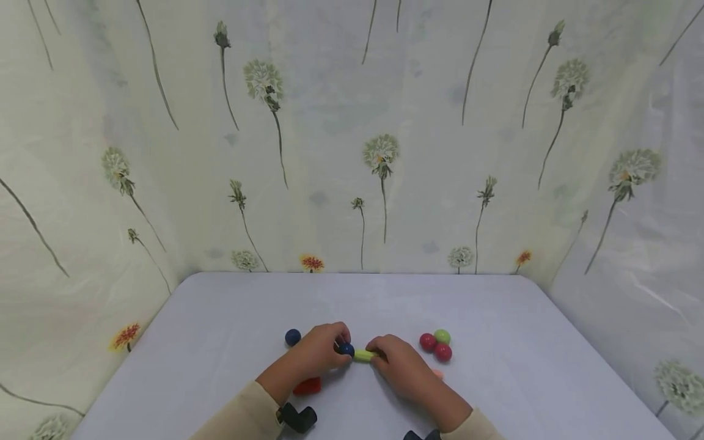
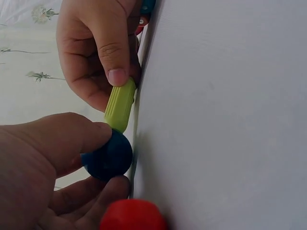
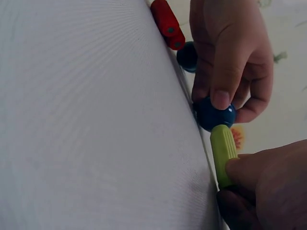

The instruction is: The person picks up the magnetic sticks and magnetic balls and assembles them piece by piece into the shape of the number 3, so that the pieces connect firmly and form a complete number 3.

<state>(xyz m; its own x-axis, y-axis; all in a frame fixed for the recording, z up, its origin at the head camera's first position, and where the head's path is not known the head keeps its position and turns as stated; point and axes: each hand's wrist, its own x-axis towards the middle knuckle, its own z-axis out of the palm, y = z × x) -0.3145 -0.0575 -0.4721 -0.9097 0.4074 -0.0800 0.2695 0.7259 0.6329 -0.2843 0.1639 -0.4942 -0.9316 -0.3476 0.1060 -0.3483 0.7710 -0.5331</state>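
My left hand (image 1: pixel 319 353) pinches a dark blue ball (image 1: pixel 346 349) between thumb and fingers, low over the table. Facing it, my right hand (image 1: pixel 403 365) grips a yellow-green ribbed rod (image 1: pixel 363 355) by its right end. The rod's free end meets the side of the blue ball, as both the left wrist view, with the rod (image 2: pixel 120 106) above the ball (image 2: pixel 114 155), and the right wrist view show. Part of the ball is hidden behind the left thumb and fingers.
A second blue ball (image 1: pixel 293 337) lies beyond the left forearm. Red rods (image 3: pixel 165 20) lie near the left wrist. To the right of my right hand sit two red balls (image 1: pixel 427 341) and a green ball (image 1: pixel 442 336); a pink piece (image 1: pixel 437 373) shows behind that arm.
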